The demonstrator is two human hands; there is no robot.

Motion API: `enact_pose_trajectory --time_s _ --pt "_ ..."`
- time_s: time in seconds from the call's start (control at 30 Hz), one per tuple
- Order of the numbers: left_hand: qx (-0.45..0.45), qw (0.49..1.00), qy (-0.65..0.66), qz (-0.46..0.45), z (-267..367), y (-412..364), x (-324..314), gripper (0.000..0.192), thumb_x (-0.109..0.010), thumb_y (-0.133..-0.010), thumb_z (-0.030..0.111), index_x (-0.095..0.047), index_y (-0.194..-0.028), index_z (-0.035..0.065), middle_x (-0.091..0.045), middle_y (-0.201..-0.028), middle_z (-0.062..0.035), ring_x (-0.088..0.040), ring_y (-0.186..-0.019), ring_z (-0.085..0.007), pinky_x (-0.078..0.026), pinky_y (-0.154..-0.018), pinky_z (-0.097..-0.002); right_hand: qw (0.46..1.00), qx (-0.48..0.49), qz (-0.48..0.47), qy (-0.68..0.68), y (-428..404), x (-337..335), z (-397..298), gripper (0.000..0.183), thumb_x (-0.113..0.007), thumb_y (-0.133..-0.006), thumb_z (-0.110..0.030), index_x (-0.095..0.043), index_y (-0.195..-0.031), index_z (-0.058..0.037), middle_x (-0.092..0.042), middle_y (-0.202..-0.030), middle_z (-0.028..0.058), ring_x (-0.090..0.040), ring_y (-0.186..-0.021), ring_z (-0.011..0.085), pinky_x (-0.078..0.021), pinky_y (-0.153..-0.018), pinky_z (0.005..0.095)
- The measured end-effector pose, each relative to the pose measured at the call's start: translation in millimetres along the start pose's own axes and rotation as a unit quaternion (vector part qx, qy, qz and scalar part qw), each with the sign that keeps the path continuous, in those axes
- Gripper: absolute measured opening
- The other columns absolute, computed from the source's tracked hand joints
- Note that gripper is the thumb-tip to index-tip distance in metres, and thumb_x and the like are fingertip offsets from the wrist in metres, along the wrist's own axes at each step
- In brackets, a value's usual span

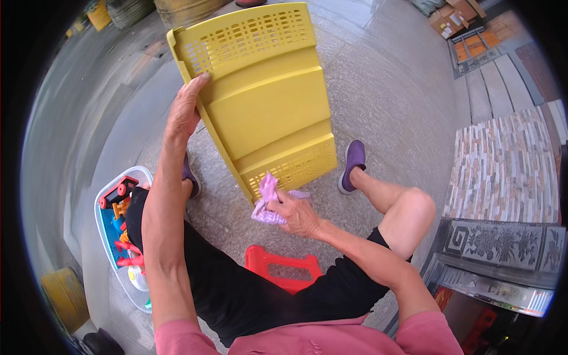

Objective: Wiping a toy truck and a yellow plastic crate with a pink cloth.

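A yellow plastic basket point(270, 106), with a slotted lattice near both ends, is held up in front of me at a tilt. My left hand point(185, 106) grips its left rim, the thumb lying over the edge and the fingers hidden behind. Bunched in my right hand point(297, 215) is a pink-and-white checked cloth point(270, 208). The cloth lies against the basket's lower left corner, by the lattice. Some of the right fingers are covered by the cloth.
Below me is a red plastic stool point(284, 266). A clear plastic bin point(100, 213) of toys stands beside my left leg. Yellow barrel-like pots point(66, 297) are at the left rim. Cardboard boxes point(448, 20) lie far right, and a stone-tiled wall point(506, 168) is on the right.
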State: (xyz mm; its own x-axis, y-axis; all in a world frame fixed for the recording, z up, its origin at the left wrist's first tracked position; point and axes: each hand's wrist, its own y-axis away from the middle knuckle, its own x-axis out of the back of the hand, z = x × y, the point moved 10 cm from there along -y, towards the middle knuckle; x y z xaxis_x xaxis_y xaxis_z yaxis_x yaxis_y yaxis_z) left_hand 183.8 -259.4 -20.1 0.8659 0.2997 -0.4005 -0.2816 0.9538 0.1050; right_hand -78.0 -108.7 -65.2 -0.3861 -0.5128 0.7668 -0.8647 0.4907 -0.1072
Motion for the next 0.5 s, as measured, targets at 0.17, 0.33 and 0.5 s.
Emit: enact_pose_trajectory --time_s 0.17,0.33,0.5 --pt "0.016 0.999 -0.031 0.003 3 8 -1 0.048 -0.06 -0.09 0.032 -0.052 -0.122 -0.0017 -0.06 -0.115 -0.0119 -0.059 -0.102 -0.0197 -0.049 -0.088 -0.0321 0.994 -0.057 -0.085 -0.032 21 -21 26 0.035 -0.07 -0.072 -0.018 -0.056 -0.104 -0.0144 -0.054 -0.111 0.0135 -0.06 -0.099 0.0334 -0.0523 -0.075 0.0433" --pt "-0.017 0.999 -0.028 0.035 16 7 20 0.046 -0.059 -0.09 0.031 -0.052 -0.122 -0.0012 -0.06 -0.114 -0.0119 -0.059 -0.104 -0.0199 -0.049 -0.087 -0.0322 0.904 -0.337 -0.244 0.101 90 -31 137 0.035 -0.07 -0.071 -0.025 -0.064 -0.104 -0.0144 -0.064 -0.1 0.0161 -0.062 -0.094 0.0347 -0.0511 -0.081 0.0455" --pt "-0.022 0.997 -0.007 0.072 20 6 38 0.045 -0.06 -0.09 0.03 -0.051 -0.122 -0.0013 -0.06 -0.114 -0.0119 -0.059 -0.103 -0.02 -0.05 -0.087 -0.0323 0.74 -0.535 0.347 -0.214 146 79 231 0.03 -0.061 -0.077 -0.019 -0.06 -0.099 0.0015 -0.065 -0.094 0.0191 -0.062 -0.088 0.0261 -0.0472 -0.079 0.0383"
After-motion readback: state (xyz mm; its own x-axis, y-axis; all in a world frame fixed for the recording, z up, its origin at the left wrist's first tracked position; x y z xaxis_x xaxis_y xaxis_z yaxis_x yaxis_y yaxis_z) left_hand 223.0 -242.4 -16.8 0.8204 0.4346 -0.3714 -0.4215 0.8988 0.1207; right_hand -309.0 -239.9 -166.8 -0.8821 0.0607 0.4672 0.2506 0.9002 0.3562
